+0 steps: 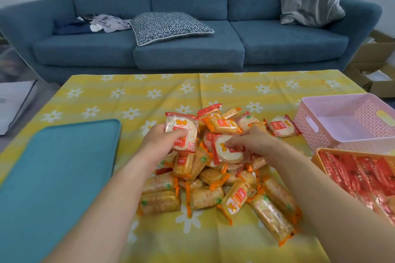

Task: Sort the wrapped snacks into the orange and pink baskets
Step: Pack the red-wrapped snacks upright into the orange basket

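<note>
**Two hands in the snack heap, baskets at the right**

My left hand (162, 142) is clamped on a round cracker packet (182, 132) – thumb across its face, fingers behind. It holds the packet upright just above the far left side of the heap of wrapped snacks (215, 186).

My right hand (255, 139) reaches in from the right, its bent fingertips (229, 144) touching a second round packet (228, 152) that lies on top of the heap. Whether they pinch it or only rest on it, I cannot tell.

The heap sits mid-worktop on a yellow daisy cloth (136, 96). It is mostly long golden packets with orange ends, with a few round white ones among them.

The pink basket (310, 136) stands at the far right of the worktop. The orange basket (316, 157) sits just in front of it and is partly cut off by the picture's edge, with red-wrapped snacks (363, 174) lying inside.

A teal tray (59, 166) lies flat on the left, well apart from the heap. Beyond the worktop is a blue sofa (192, 49) with a patterned cushion (168, 25) on its seat.
</note>
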`<state>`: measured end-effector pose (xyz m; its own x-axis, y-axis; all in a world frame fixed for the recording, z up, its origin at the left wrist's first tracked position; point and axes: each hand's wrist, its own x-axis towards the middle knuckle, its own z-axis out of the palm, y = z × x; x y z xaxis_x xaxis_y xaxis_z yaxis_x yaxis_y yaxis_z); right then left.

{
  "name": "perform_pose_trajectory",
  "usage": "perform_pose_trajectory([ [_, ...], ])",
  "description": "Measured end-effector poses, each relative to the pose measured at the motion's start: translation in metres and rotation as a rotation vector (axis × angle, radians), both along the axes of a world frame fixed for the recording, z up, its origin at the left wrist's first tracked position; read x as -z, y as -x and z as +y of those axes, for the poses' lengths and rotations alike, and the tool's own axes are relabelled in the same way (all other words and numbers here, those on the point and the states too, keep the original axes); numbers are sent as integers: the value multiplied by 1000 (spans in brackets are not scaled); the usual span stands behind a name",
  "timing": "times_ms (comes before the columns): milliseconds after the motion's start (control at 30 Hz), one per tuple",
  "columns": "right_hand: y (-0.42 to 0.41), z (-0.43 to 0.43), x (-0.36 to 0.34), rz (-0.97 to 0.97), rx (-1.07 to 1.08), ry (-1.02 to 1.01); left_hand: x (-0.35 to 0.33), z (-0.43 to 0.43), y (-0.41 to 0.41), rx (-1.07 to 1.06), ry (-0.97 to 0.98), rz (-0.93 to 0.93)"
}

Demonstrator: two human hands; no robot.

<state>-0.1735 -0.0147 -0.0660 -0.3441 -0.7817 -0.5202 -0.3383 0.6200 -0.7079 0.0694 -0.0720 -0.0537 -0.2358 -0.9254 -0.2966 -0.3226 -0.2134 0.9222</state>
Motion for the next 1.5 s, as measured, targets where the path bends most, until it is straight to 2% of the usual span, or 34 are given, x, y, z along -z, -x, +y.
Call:
perform_pose_trajectory([
  [267,-11,0,-3,-145,29,73,12,7,10,47,-38,-53],
  [433,-18,1,4,-403,94,107,18,10,16,71,-53,-44],
  [533,-17,3,1,-512,158,125,20,10,14,101,-73,-17],
  [600,-14,2,2,-547,150,124,21,9,15,126,-37,-66],
  [667,-12,2,-3,-461,129,143,18,11,18,150,88,-150],
  [733,-9,6,-19,-291,104,195,10,14,21,136,211,-134],
  [800,-4,13,-39,-120,72,269,-2,19,26,75,222,27],
  [867,-3,19,-53,-24,86,354,-12,24,30,17,106,257],
  [933,-9,23,-58,-85,134,435,-18,30,35,30,-54,482],
  [1033,-28,21,-53,-339,216,481,-21,37,46,75,-189,659],
  [1167,-34,16,-50,-277,139,442,-18,40,59,83,-164,677],
  [1333,-5,25,-61,-156,-72,237,-14,36,69,60,-172,663],
  [1400,23,17,-61,-139,28,284,-12,30,68,54,-203,702],
  [1433,41,6,-55,-55,126,315,-12,26,67,52,-214,718],
  [1500,79,-14,-33,330,149,203,-11,18,63,31,-219,731],
])
